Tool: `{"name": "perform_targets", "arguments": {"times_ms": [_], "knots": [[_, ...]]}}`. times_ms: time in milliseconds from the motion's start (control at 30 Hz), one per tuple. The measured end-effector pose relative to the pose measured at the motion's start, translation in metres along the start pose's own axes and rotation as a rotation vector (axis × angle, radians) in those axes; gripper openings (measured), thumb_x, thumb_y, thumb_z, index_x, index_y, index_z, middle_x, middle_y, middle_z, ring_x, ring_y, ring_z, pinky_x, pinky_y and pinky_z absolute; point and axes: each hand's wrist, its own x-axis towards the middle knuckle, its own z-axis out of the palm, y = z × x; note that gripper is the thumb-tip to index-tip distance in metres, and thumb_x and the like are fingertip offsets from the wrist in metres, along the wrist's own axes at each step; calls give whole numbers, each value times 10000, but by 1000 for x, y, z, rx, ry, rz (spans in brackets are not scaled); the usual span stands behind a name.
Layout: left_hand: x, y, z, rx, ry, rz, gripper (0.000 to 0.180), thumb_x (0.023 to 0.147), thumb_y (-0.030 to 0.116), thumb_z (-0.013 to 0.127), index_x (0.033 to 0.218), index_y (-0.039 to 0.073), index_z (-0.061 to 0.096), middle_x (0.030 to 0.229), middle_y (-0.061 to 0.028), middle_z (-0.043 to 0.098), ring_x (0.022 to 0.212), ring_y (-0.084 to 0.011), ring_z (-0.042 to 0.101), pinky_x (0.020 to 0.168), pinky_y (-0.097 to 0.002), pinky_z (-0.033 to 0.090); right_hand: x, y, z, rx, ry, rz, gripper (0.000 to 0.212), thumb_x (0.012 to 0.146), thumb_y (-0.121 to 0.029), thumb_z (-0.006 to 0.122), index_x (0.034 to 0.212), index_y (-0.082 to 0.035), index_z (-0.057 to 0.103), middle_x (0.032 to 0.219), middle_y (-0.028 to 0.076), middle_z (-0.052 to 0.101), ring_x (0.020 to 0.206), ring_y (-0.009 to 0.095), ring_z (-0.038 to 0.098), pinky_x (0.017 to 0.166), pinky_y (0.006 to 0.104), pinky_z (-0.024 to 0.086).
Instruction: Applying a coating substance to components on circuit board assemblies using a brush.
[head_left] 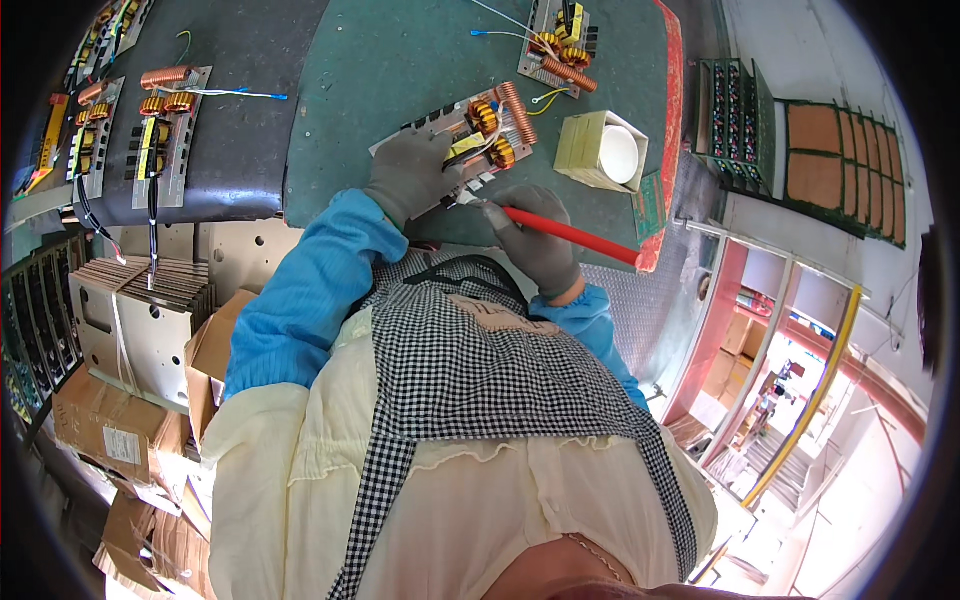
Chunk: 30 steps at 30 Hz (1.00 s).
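A circuit board (515,137) with copper coils, ring-shaped windings and a yellow transformer lies aslant on the green mat. My left hand (412,175), in a grey glove, grips its near left part, the fingers partly covering the components. Closed round a long red-handled tool (570,236) is my right hand (540,235), also gloved in grey. The tool's pale tip points at the board's near edge, close to some small white parts; whether it touches is unclear, and I cannot make out its exact kind. To the right stands an open carton (585,148) with a white round thing (619,155) inside.
Another circuit board (560,45) with loose wires lies at the far right of the green mat (350,80). More boards (165,140) rest on the dark surface at left, cables hanging over its edge. Cardboard boxes (120,420) and stacked panels (140,310) stand below left.
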Motion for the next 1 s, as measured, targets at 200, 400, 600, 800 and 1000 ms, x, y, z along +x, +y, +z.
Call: {"name": "perform_targets", "arguments": {"times_ms": [200,400,600,800,1000], "knots": [[2,5,2,-13,28,18,416,859,424,712,1112,95,703,1103,-119,722,1033,-314,687,876,-446,559,-10,3,0,15,45,7,156,831,-154,802,910,-54,713,849,131,696,831,327,665,763,427,527],[-1,-3,13,10,81,7,435,846,399,700,1161,99,687,1118,-115,726,1038,-323,688,854,-468,565,-21,1,-63,260,211,237,147,864,-115,796,959,-42,710,880,115,704,824,279,668,756,395,532],[0,-2,16,37,46,-29,518,836,391,684,1270,110,677,1203,-134,716,1081,-325,678,906,-463,569,-8,68,-160,-157,317,93,198,838,-86,782,1017,-36,715,956,130,718,881,308,678,807,400,540],[0,2,16,42,36,-83,518,844,389,674,1295,134,667,1220,-123,716,1099,-320,677,914,-465,571,12,131,-164,-499,73,18,209,848,-162,744,1054,-130,740,976,104,731,971,342,664,896,466,494],[-2,6,8,46,-11,-112,545,848,421,688,1317,147,650,1160,-123,732,1074,-322,687,894,-474,568,11,116,-156,-751,160,-94,233,826,-192,759,1057,-200,735,926,57,709,929,306,646,848,458,469]]}}
